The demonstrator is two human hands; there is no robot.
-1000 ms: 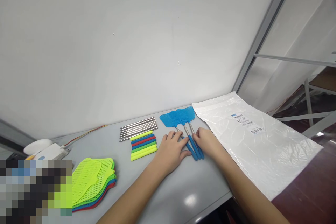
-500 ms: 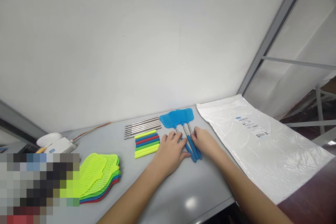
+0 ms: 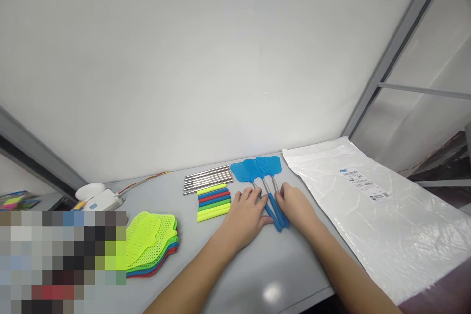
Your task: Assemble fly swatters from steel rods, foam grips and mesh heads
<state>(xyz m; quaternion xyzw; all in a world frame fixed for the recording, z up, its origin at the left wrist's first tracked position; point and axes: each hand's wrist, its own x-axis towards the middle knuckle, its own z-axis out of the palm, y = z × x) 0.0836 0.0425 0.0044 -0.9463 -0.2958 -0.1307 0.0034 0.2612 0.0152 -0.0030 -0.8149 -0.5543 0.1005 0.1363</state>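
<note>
Here, left hand (image 3: 247, 218) spread, right hand (image 3: 296, 207) with pinched blue swatter (image 3: 273, 166), bag label (image 3: 364, 185) illegible.

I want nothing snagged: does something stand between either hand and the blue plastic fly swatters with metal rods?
Nothing visible does: the left hand and right hand both appear to touch the blue swatters. The row of multicoloured rod-shaped handles and the flat white plastic bag lie to the sides.

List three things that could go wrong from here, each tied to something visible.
The overlapping blue swatter heads could snag on one another if one is pulled.
The coloured sticks lie close beside the left hand and might roll if brushed.
The stacked mesh heads don't line up, so a bump might make them slide.
</note>
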